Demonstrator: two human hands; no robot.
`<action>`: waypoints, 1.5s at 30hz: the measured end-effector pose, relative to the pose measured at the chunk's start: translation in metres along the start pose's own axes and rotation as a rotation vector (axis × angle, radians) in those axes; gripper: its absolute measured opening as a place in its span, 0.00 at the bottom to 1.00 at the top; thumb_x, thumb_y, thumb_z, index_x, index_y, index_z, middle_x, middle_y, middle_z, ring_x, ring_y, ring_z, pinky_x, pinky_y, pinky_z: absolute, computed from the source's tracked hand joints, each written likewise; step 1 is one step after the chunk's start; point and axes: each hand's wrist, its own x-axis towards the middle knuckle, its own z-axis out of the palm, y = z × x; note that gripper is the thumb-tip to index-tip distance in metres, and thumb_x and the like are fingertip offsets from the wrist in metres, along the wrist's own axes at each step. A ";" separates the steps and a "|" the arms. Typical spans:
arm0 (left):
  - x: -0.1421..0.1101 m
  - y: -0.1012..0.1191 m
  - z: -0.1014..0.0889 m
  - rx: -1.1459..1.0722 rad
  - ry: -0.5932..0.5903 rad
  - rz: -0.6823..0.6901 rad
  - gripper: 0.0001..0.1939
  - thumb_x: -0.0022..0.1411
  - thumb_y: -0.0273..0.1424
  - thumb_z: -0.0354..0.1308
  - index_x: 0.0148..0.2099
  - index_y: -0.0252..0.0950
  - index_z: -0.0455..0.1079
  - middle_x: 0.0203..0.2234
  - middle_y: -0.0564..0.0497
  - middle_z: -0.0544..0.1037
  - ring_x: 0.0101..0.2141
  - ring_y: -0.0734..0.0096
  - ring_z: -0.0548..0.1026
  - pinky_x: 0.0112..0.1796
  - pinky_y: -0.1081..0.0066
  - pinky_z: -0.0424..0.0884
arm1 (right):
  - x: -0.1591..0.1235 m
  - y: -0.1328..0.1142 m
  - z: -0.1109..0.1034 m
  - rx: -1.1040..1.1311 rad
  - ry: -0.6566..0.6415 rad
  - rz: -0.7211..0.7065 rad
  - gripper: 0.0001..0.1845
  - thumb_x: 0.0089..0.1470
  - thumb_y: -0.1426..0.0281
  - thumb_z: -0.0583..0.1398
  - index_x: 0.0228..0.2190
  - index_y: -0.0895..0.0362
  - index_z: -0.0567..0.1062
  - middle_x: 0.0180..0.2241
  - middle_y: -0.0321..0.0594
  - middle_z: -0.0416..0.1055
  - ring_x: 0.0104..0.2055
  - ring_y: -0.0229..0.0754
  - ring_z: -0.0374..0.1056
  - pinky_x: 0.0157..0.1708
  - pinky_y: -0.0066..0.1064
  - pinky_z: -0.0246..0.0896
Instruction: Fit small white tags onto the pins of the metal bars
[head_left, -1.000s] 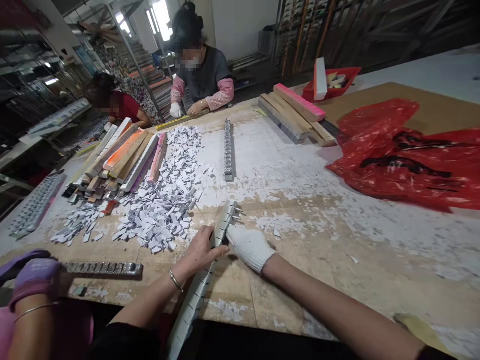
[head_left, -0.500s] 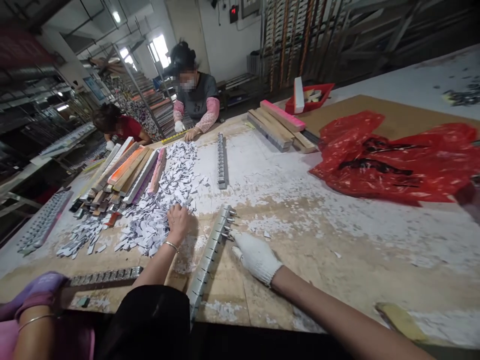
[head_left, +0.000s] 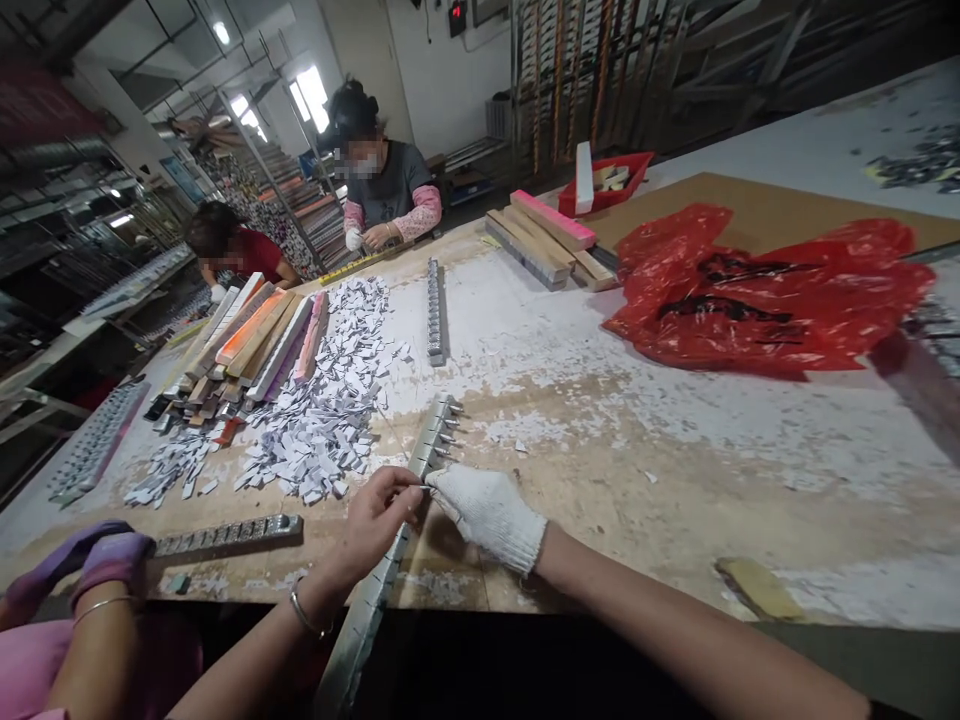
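Observation:
A long slotted bar [head_left: 366, 612] lies slanted over the table's near edge, with several thin metal pins [head_left: 448, 425] sticking out of the right side at its far end. Bare and pinched, my left hand [head_left: 386, 515] is over the middle of the bar. My right hand [head_left: 484, 510], in a white knitted glove, meets it there with fingertips pressed together at the bar's right side. A thin pale sliver shows between the two sets of fingertips; what each hand holds is too small to make out. Beyond my left hand spreads a pile of small white pieces [head_left: 315, 440].
Stacked wooden and coloured bars [head_left: 255, 340] lie at the left. A co-worker's purple-gloved hands [head_left: 112, 560] hold another slotted bar [head_left: 232, 537]. A third bar [head_left: 435, 315] stands farther off. A red plastic bag [head_left: 765, 300] and a yellowish block [head_left: 759, 588] lie right.
My left hand has come back from the white pieces to the bar, beside my right fingertips. My right hand has shifted slightly left and nearer. The co-worker's purple gloves have moved right.

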 end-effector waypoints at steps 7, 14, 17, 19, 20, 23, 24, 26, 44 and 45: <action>-0.006 -0.007 0.004 0.149 0.057 0.094 0.11 0.67 0.38 0.54 0.35 0.36 0.66 0.26 0.54 0.70 0.27 0.73 0.69 0.31 0.72 0.66 | -0.016 -0.007 -0.005 0.195 0.053 0.041 0.13 0.65 0.68 0.52 0.43 0.55 0.76 0.39 0.42 0.77 0.41 0.44 0.71 0.40 0.31 0.60; -0.010 -0.006 0.005 0.114 0.009 0.066 0.13 0.68 0.40 0.53 0.34 0.37 0.64 0.26 0.54 0.68 0.29 0.72 0.67 0.32 0.71 0.65 | -0.023 -0.009 -0.003 0.216 0.053 0.088 0.11 0.64 0.68 0.53 0.40 0.55 0.76 0.38 0.41 0.77 0.40 0.43 0.71 0.39 0.30 0.58; -0.012 -0.009 0.002 0.106 -0.061 0.048 0.16 0.68 0.44 0.52 0.34 0.37 0.63 0.26 0.54 0.66 0.27 0.73 0.63 0.30 0.72 0.62 | -0.026 -0.007 -0.009 0.307 0.010 0.068 0.12 0.64 0.67 0.53 0.37 0.55 0.76 0.36 0.39 0.77 0.38 0.42 0.71 0.37 0.29 0.58; -0.012 -0.015 0.002 -0.106 -0.191 -0.048 0.19 0.64 0.49 0.56 0.34 0.38 0.61 0.23 0.56 0.63 0.23 0.76 0.61 0.26 0.73 0.60 | -0.028 -0.006 -0.015 0.432 -0.050 0.009 0.13 0.64 0.67 0.52 0.35 0.55 0.76 0.32 0.37 0.77 0.34 0.39 0.71 0.35 0.28 0.57; -0.012 -0.019 0.003 -0.226 -0.240 -0.097 0.21 0.62 0.51 0.57 0.33 0.38 0.60 0.21 0.58 0.61 0.21 0.77 0.59 0.24 0.74 0.58 | -0.029 -0.006 -0.017 0.491 -0.074 -0.017 0.14 0.65 0.67 0.52 0.33 0.55 0.75 0.30 0.35 0.76 0.32 0.38 0.70 0.34 0.27 0.57; -0.011 -0.027 0.012 -0.293 -0.163 -0.122 0.21 0.61 0.51 0.59 0.34 0.39 0.60 0.18 0.59 0.61 0.18 0.77 0.60 0.22 0.74 0.59 | -0.029 -0.008 -0.018 0.478 -0.054 0.020 0.15 0.64 0.67 0.52 0.29 0.56 0.74 0.27 0.35 0.75 0.30 0.37 0.69 0.32 0.27 0.55; -0.011 -0.029 0.015 -0.195 -0.084 -0.081 0.19 0.63 0.49 0.57 0.34 0.38 0.62 0.19 0.57 0.64 0.20 0.76 0.62 0.24 0.73 0.61 | -0.028 -0.010 -0.016 0.415 -0.031 0.063 0.15 0.64 0.67 0.52 0.28 0.56 0.74 0.27 0.36 0.75 0.30 0.38 0.69 0.32 0.27 0.55; -0.010 -0.031 0.020 0.073 0.051 0.027 0.15 0.68 0.44 0.52 0.35 0.38 0.65 0.22 0.54 0.68 0.23 0.73 0.67 0.27 0.72 0.64 | -0.024 -0.011 -0.009 0.295 -0.032 0.141 0.12 0.62 0.69 0.54 0.29 0.57 0.74 0.29 0.39 0.75 0.31 0.39 0.69 0.31 0.28 0.53; 0.056 -0.080 -0.002 0.732 0.138 0.107 0.10 0.59 0.37 0.60 0.38 0.37 0.66 0.33 0.50 0.70 0.36 0.62 0.70 0.37 0.66 0.66 | 0.028 0.023 0.041 -0.175 -0.138 0.356 0.13 0.63 0.72 0.52 0.39 0.60 0.77 0.33 0.51 0.78 0.39 0.49 0.76 0.33 0.30 0.61; 0.055 -0.080 -0.002 0.717 0.138 0.105 0.10 0.58 0.37 0.60 0.38 0.38 0.66 0.33 0.50 0.70 0.36 0.63 0.70 0.37 0.66 0.66 | 0.027 0.024 0.042 -0.180 -0.136 0.351 0.13 0.64 0.71 0.52 0.39 0.60 0.77 0.34 0.51 0.78 0.39 0.49 0.76 0.33 0.30 0.61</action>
